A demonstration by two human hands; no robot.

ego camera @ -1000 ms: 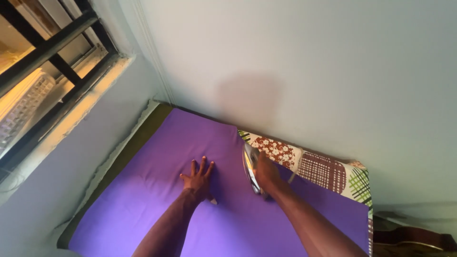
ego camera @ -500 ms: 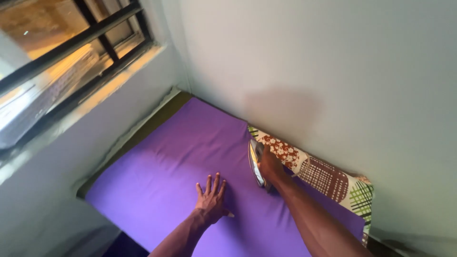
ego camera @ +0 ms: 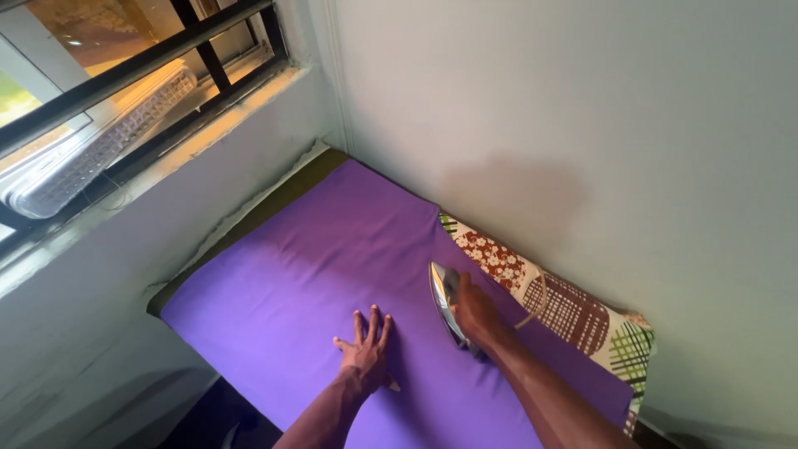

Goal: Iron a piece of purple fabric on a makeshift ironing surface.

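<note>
Right hand [ego camera: 475,312] gripping handle of shiny metal clothes iron [ego camera: 445,301], closed around it; iron resting on smooth purple cloth [ego camera: 332,266], long axis pointing toward far wall; left hand [ego camera: 364,353] lying flat, fingers spread, empty, pressing cloth just left of iron; patterned patchwork cover [ego camera: 565,312] showing along bench's right edge.

Daylight enters through the barred window [ego camera: 125,91] at upper left, where the outside is overexposed. The pale wall [ego camera: 582,108] carries a soft, faint shadow. The purple cloth [ego camera: 332,258] is evenly lit. Lines bend at the edges; focus is slightly soft.
</note>
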